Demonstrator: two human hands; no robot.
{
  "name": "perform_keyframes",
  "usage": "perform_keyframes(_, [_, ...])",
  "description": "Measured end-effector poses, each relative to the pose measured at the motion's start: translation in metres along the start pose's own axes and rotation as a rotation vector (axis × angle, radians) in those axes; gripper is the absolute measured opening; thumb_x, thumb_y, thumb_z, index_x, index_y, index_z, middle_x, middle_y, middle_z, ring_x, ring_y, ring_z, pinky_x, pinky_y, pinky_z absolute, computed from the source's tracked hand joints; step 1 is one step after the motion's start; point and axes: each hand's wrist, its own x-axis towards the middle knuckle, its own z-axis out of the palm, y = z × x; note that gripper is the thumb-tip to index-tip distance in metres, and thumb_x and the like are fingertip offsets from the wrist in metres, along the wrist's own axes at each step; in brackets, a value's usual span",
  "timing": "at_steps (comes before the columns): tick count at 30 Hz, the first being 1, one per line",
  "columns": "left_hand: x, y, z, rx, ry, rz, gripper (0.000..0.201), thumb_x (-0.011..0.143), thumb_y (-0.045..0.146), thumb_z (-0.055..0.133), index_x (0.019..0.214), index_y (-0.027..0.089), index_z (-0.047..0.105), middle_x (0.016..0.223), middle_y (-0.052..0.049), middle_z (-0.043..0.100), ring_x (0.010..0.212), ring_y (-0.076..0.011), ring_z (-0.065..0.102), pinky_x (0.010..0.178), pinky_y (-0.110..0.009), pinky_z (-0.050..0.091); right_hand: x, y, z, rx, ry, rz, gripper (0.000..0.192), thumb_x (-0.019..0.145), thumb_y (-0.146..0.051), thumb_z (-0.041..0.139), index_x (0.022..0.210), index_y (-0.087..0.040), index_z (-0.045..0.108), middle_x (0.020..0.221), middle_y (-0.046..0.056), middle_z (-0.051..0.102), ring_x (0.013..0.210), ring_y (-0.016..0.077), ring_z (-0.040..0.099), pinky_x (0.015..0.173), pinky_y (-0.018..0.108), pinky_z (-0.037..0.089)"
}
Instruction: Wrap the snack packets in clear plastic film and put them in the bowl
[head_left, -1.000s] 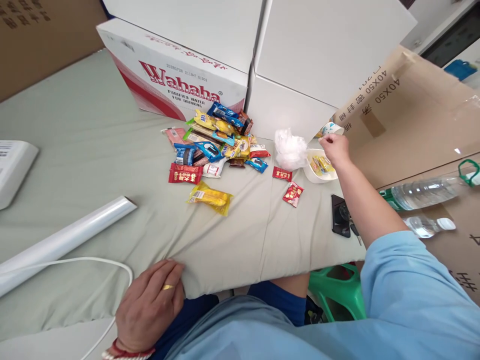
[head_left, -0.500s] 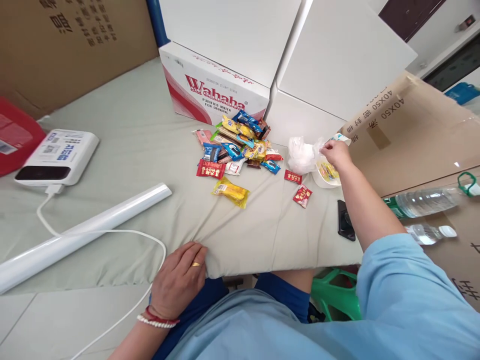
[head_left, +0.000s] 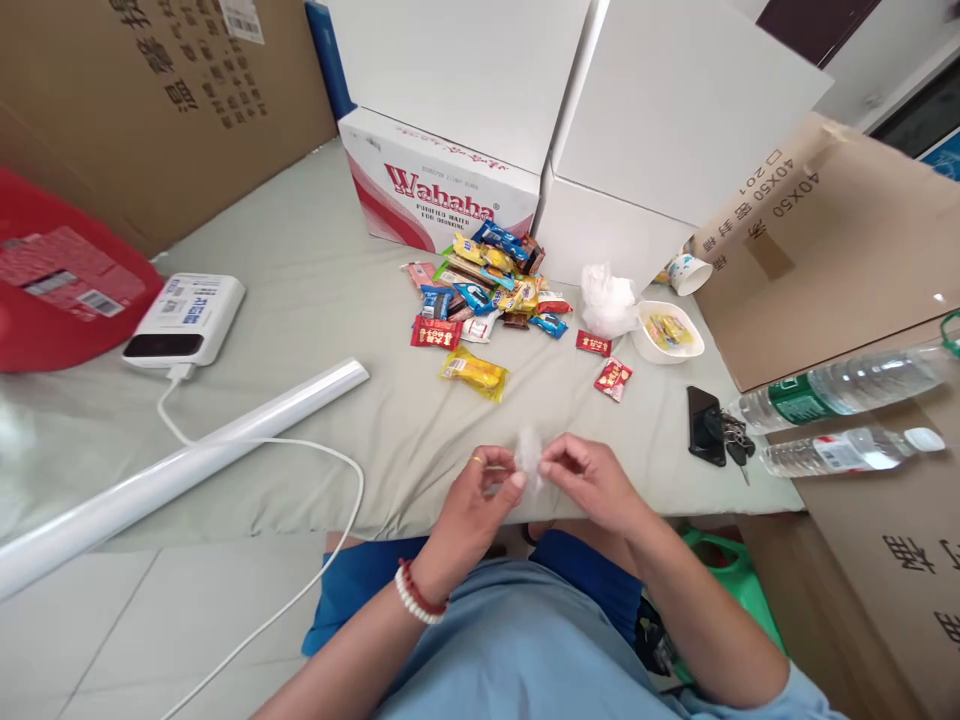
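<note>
The desk (head_left: 315, 300), covered with a pale green cloth, is seen with a Wahaha carton (head_left: 442, 195) and white boxes at its far side, a long white roll (head_left: 187, 465) and a white device with a cable (head_left: 184, 320) to the left, and a heap of snack packets (head_left: 487, 295) in the middle. To the right lie a crumpled bunch of thin plastic bags (head_left: 607, 300), a white bowl (head_left: 667, 333) with a few sweets in it, a phone (head_left: 705, 425) and two water bottles (head_left: 840, 385). At the near edge a small thin plastic bag (head_left: 530, 458) is pinched between the fingertips of the left hand (head_left: 480, 495) and the right hand (head_left: 592, 480), both grips pressed together on the film. The bag is judged to be nearly weightless, limp and rather slippery (its layers likely cling to each other), so it is best taken at the mouth edge, with the film rubbed between thumb and forefinger. Compared with half a second earlier, the right hand has been drawn back from the bowl and the bunch of bags, the left hand has been lifted off the desk edge, and both have been brought together in front of the body.
</note>
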Motion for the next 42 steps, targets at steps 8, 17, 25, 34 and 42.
perform_keyframes(8, [0.009, -0.008, -0.004, -0.173, 0.133, -0.118, 0.034, 0.077, 0.046, 0.08, 0.082, 0.018, 0.061, 0.074, 0.003, 0.061, 0.07, -0.0104, 0.055, 0.072, -0.025, 0.047, -0.025, 0.023, 0.003, 0.364, 0.118, 0.133, 0.039, 0.085, -0.055, 0.077, 0.079, -0.021, 0.06, 0.065, -0.005, 0.049, 0.058, 0.0109, 0.039, 0.055, 0.024, 0.034])
perform_keyframes(17, [0.003, 0.008, 0.0, -0.372, 0.209, -0.141, 0.043, 0.069, 0.05, 0.09, 0.081, 0.019, 0.063, 0.08, 0.003, 0.063, 0.073, -0.0098, 0.056, 0.07, -0.024, 0.049, -0.024, 0.031, -0.006, 0.465, 0.177, 0.047, 0.033, 0.094, -0.053, 0.068, 0.111, -0.025, 0.065, 0.084, -0.001, 0.056, 0.069, 0.0127, 0.048, 0.062, 0.024, 0.045])
perform_keyframes(25, [-0.006, 0.01, -0.001, -0.559, 0.107, -0.199, 0.039, 0.068, 0.039, 0.092, 0.078, 0.019, 0.061, 0.078, 0.003, 0.063, 0.075, -0.011, 0.059, 0.074, -0.026, 0.052, -0.018, 0.035, 0.012, 0.08, -0.036, -0.159, 0.02, 0.09, -0.037, 0.071, 0.104, -0.021, 0.071, 0.112, 0.008, 0.067, 0.087, 0.017, 0.061, 0.076, 0.029, 0.05])
perform_keyframes(34, [-0.015, 0.011, -0.023, -0.369, 0.136, -0.197, 0.051, 0.066, 0.035, 0.092, 0.107, 0.025, 0.064, 0.115, -0.001, 0.067, 0.095, -0.0162, 0.065, 0.081, -0.028, 0.052, -0.024, 0.038, 0.007, 0.33, -0.029, -0.022, 0.031, 0.091, -0.051, 0.072, 0.089, -0.02, 0.069, 0.082, 0.0, 0.062, 0.074, 0.0139, 0.056, 0.071, 0.027, 0.047])
perform_keyframes(42, [0.001, 0.004, -0.025, -0.077, 0.102, -0.287, 0.046, 0.068, 0.054, 0.088, 0.084, 0.018, 0.064, 0.069, 0.003, 0.06, 0.063, -0.0105, 0.051, 0.063, -0.025, 0.04, -0.029, 0.031, 0.012, 0.307, -0.136, 0.105, 0.033, 0.087, -0.052, 0.075, 0.094, -0.02, 0.071, 0.082, 0.001, 0.061, 0.073, 0.015, 0.055, 0.062, 0.026, 0.05])
